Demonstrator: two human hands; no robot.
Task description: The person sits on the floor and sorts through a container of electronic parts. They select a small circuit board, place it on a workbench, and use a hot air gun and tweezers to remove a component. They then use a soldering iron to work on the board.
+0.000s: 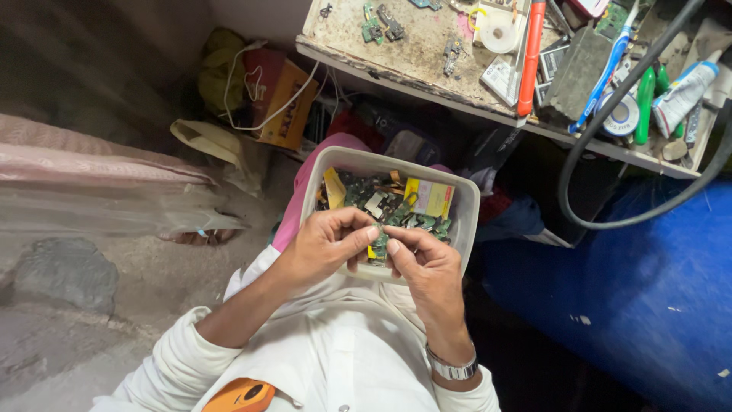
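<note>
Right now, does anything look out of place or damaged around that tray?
Mostly clutter. The grey tray of loose green circuit boards sits on the person's lap, not the stained bench, and a black hose droops over the bench edge.

Both hands, left hand (324, 244) and right hand (423, 263), pinch together.

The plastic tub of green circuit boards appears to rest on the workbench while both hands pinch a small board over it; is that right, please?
Not quite: the head view shows the tub resting on the person's lap, below the workbench. The left hand and right hand do pinch a small board over it.
</note>
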